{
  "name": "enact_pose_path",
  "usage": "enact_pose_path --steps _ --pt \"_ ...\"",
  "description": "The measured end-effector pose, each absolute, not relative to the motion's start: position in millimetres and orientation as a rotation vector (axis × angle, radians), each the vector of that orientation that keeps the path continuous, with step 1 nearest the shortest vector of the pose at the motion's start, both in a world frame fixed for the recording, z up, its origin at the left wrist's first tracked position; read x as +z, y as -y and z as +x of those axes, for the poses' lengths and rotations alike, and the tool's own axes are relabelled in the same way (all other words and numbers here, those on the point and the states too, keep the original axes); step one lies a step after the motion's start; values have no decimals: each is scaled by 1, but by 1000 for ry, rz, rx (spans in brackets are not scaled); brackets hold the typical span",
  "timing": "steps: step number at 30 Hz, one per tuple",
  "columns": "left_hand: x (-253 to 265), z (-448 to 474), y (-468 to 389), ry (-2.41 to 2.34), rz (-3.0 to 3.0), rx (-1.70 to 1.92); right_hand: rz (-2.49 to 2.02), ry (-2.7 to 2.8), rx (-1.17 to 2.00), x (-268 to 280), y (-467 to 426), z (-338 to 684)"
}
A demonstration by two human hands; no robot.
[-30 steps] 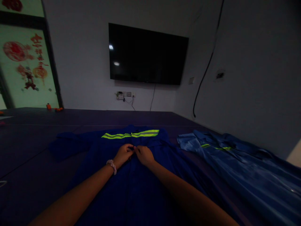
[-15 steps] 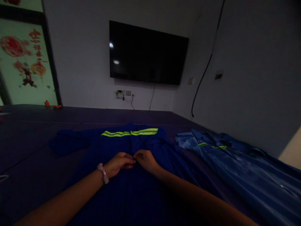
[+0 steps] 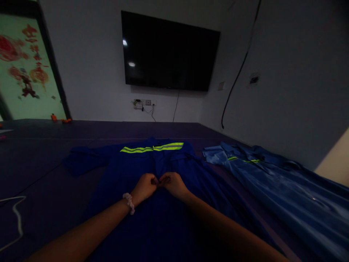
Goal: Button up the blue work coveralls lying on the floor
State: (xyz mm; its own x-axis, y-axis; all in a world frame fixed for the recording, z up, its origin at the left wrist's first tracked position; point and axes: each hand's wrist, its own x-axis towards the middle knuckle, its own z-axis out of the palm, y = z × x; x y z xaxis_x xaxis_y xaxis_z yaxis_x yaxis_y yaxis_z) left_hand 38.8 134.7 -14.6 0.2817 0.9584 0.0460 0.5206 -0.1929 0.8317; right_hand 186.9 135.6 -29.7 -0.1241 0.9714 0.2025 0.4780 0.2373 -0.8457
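Purplish floor [image 3: 122, 129] under dark-blue garment [image 3: 155, 222], black television [image 3: 170, 51] on wall [image 3: 87, 65]

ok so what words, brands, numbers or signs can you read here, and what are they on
Red characters, in a column on the pale panel: too blurred to quote with certainty.
Red round emblem, same panel: any writing too blurred to read.
Television: no legible brand.
Dark blue garment and lighter blue garment: no lettering can be made out.
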Motion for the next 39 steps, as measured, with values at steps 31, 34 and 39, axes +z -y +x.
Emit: enact_pose_path --steps 31,34,39 --pt "-22 29 -111 -1371 1655 898 -1286 1892 492 -33 -119 174" --pt "-22 28 -113 -1333 1720 921 -1278 1892 456 -32 -117 173" --pt "-19 32 -113 -1365 1755 935 -1365 1925 377 -30 -114 173"
